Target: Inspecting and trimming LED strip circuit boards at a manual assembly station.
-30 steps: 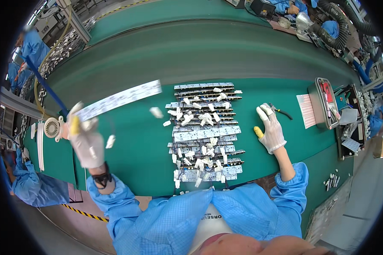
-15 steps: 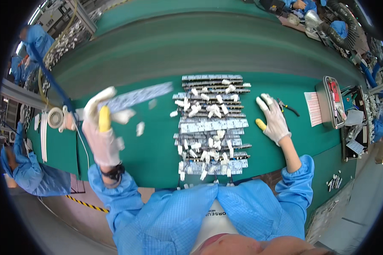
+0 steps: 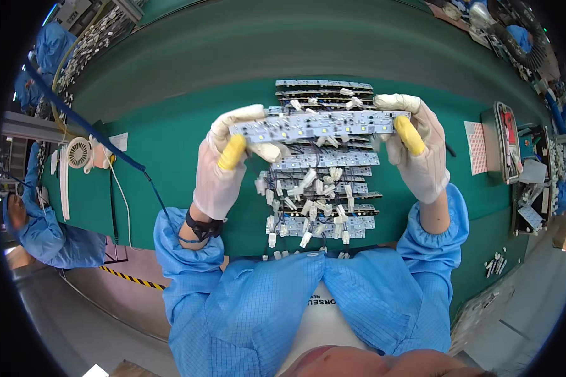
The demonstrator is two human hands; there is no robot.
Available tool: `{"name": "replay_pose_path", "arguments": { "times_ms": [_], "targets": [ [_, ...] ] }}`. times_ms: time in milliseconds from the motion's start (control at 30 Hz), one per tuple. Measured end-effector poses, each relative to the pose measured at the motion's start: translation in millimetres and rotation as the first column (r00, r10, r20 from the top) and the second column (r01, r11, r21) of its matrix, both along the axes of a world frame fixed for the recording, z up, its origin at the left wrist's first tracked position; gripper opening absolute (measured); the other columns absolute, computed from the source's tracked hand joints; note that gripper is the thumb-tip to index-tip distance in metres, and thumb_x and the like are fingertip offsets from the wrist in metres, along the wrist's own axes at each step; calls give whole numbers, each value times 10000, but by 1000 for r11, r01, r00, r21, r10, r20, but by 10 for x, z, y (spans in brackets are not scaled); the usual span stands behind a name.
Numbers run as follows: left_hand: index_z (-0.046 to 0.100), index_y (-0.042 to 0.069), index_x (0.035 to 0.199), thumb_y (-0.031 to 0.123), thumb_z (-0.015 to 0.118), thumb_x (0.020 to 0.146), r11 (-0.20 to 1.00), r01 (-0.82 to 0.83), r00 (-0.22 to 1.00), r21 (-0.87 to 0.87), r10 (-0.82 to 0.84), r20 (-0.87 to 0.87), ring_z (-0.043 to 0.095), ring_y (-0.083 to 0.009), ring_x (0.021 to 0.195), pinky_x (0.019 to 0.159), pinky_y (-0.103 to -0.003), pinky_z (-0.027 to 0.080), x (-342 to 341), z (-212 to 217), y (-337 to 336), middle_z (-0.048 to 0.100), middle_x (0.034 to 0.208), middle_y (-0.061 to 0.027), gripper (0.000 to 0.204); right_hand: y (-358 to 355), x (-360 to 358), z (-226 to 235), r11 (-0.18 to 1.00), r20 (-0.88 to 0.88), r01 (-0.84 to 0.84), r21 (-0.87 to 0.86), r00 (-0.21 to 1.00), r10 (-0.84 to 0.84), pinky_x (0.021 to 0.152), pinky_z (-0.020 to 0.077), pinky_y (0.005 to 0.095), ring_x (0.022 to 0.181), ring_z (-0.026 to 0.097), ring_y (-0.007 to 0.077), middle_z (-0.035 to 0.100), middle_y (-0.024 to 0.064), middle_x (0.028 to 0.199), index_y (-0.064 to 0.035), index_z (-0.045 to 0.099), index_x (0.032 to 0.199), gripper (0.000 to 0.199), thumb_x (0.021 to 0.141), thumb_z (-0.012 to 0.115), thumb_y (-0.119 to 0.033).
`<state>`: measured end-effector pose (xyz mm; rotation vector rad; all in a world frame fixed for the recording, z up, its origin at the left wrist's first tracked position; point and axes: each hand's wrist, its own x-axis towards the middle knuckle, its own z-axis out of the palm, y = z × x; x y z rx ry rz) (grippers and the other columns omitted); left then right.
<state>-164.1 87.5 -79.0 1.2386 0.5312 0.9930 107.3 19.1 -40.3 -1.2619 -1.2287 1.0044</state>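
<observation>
One long white LED strip board (image 3: 319, 125) lifted above the green mat (image 3: 170, 144), pinched at its ends by left hand (image 3: 223, 164) and right hand (image 3: 415, 147). Below, many boards with white connectors (image 3: 317, 188) stacked; seemingly early, most left to handle.

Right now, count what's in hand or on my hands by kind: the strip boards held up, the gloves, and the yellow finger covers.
Strip board held up: 1
White gloves, on left hand and right hand: 2
Yellow finger covers: 2
Total: 5
</observation>
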Motion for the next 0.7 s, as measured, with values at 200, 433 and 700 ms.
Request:
{"name": "replay_pose_path", "arguments": {
  "times_ms": [200,433,700],
  "targets": [
    [456,-49,1232,246,667,844,988,-112,978,104,128,-164,642,-174,919,817,-272,506,-121,-131,-12,635,1057,-149,530,164,31,-338,992,37,-70,104,997,66,663,430,197,721,473,61,567,83,963,70,506,1133,240,926,458,-42],
    [583,-3,1123,350,677,763,951,-138,943,277,212,-256,662,-135,832,745,-252,518,-187,-207,24,674,980,-77,513,120,112,-306,967,3,-195,167,980,197,457,295,139,463,330,1,500,-6,722,86,448,1226,494,941,489,-315],
    [627,42,1097,248,733,730,950,-163,975,265,197,-105,661,-162,798,700,-256,522,-147,-180,-29,656,946,-89,434,36,211,-293,995,-134,-93,18,986,95,520,305,141,606,440,16,554,34,954,59,458,1216,393,907,533,-172]
  ]
}}
